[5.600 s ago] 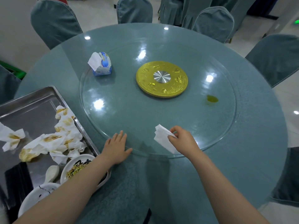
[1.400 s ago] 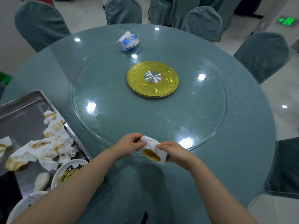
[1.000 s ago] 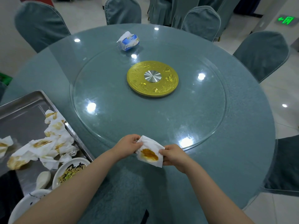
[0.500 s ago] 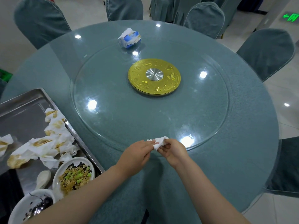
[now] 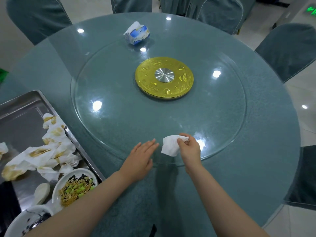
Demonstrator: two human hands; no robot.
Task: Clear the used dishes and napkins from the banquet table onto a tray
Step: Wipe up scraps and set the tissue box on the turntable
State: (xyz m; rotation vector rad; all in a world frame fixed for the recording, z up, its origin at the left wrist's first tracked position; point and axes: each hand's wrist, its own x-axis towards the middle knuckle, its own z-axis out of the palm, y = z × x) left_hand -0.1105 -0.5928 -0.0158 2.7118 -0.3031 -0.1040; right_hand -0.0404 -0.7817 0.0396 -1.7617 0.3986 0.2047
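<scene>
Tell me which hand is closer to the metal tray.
Left. The left hand lies flat just right of the tray; the right hand, holding a napkin, is farther right.

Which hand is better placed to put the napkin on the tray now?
Left, probably. The tray lies on the left side, and the left hand is open beside the napkin. The right hand holds it, so a handover is needed.
</scene>
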